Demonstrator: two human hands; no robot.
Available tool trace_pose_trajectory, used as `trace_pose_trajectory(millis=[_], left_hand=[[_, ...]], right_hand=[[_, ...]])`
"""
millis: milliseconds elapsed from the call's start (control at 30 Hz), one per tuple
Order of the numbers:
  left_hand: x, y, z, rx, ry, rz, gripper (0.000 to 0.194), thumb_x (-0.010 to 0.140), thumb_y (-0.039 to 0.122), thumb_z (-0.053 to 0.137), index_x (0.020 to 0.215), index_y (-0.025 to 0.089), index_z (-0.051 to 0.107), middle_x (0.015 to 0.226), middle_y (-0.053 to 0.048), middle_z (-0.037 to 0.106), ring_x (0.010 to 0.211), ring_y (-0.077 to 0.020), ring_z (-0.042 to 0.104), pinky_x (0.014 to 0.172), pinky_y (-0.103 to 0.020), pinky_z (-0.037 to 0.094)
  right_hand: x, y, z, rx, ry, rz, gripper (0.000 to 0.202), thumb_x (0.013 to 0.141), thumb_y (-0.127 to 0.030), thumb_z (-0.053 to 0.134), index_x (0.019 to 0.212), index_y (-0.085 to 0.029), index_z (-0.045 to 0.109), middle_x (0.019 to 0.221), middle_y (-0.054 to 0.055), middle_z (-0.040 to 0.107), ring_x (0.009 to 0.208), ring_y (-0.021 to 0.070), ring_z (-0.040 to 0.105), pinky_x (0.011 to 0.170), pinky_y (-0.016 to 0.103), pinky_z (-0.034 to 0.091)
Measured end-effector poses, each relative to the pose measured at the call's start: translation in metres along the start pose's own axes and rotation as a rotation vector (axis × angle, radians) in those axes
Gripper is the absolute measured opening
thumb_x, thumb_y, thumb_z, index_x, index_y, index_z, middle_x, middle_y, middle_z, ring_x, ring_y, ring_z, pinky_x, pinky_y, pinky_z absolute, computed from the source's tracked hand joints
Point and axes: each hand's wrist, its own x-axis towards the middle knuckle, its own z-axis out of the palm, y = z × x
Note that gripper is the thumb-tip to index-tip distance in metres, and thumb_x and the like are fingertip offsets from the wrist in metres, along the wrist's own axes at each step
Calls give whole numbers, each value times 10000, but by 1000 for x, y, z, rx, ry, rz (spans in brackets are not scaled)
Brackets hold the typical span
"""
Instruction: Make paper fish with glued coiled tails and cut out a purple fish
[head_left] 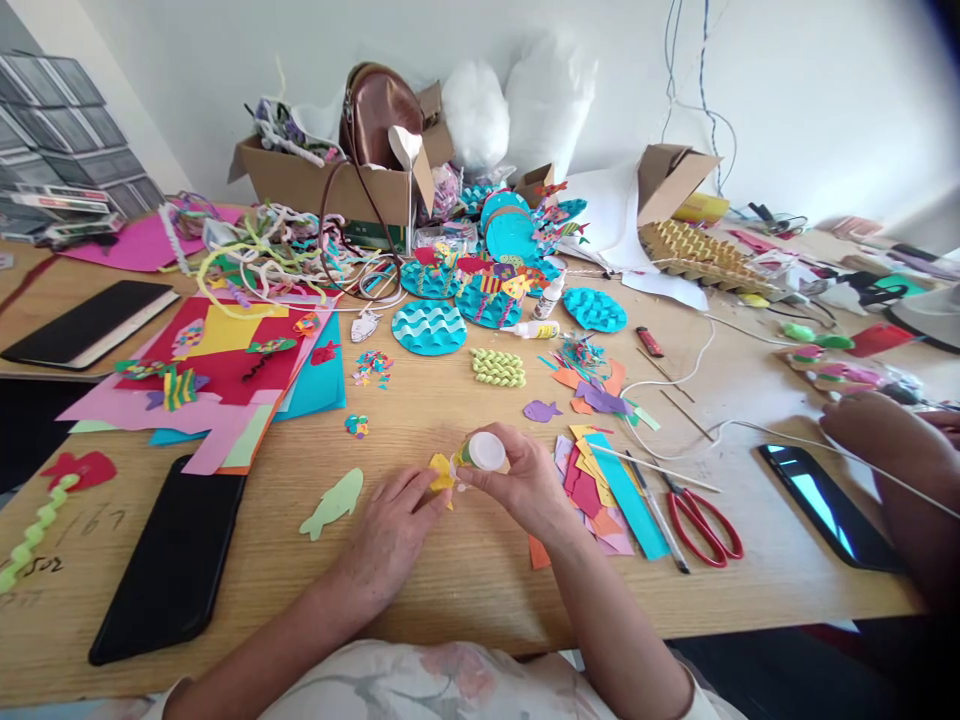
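My right hand [531, 485] is closed around a small glue bottle [487, 452], tipped so that its round white base faces me. The bottle's nozzle end is at a yellow paper fish [441, 470], partly hidden by fingers. My left hand [391, 530] pinches that yellow fish just above the table. A pale green paper fish [334, 503] lies left of my left hand. Beyond my right hand is a purple paper fish [541, 411]. Yellow-green wavy strips [498, 367] rest farther back, near a round blue wavy base [429, 328].
Paper scraps [589, 490], a craft knife [660, 515] and red-handled scissors [705, 525] lie to the right. A black phone [825, 505] sits by another person's arm [877, 450]. At left are a dark phone-like slab [176, 560] and stacked coloured paper [225, 400].
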Motion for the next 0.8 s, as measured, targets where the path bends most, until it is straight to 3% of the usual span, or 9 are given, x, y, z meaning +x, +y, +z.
trace_pose_trajectory(millis=[433, 567, 800], left_hand=[[0, 2, -2, 7, 4, -6, 296, 841, 73, 500, 1068, 227, 611, 1124, -52, 587, 1042, -215, 489, 812, -368, 484], [-1, 1, -1, 30, -17, -10, 315, 820, 63, 525, 1079, 225, 601, 1150, -58, 581, 1061, -223, 487, 830, -382, 479], [1, 0, -4, 51, -33, 11, 324, 811, 34, 494, 1057, 210, 611, 1134, -76, 586, 1047, -228, 497, 816, -377, 488]], right_hand=[[-1, -2, 0, 44, 1, 21, 193, 676, -351, 695, 720, -189, 600, 679, -10, 602, 657, 150, 543, 613, 251, 419], [-4, 2, -5, 346, 57, 139, 223, 619, -342, 738, 731, -199, 608, 692, -14, 625, 653, 154, 560, 622, 266, 449], [1, 20, -16, 910, 333, 246, 285, 547, -309, 788, 771, -221, 637, 762, -2, 651, 720, 159, 599, 692, 287, 489]])
